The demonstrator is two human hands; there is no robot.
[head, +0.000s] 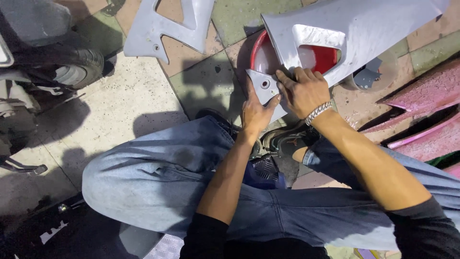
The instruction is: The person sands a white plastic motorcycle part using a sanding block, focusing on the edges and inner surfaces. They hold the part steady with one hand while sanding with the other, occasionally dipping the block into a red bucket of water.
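Now, from nine o'clock: a black rubber motorcycle tyre (79,64) sits at the far left edge over the pale speckled concrete floor (120,103). Up at eleven o'clock lies a small grey plastic fairing piece (167,24) with a cut-out, well apart from the hands. Below it, the person's faded blue jeans (158,177) fill the lower middle, knees bent.

At the centre, the left hand (256,112) presses flat on the pointed lower tip of the large grey plastic fairing panel (354,29); its grip is apart, thumb spread along the panel's edge. Just beside it at one o'clock, touching the same tip, the right hand (302,91) lies knuckles up, fingers curled down onto the panel; whether they pinch anything I cannot tell. A silver metal bracelet (318,112) rings that wrist.

The panel runs from the centre up to two o'clock, resting over a round red plastic basin (316,57) that shows through its opening. At three o'clock, pink scuffed plastic body panels (421,100) lie on the floor.
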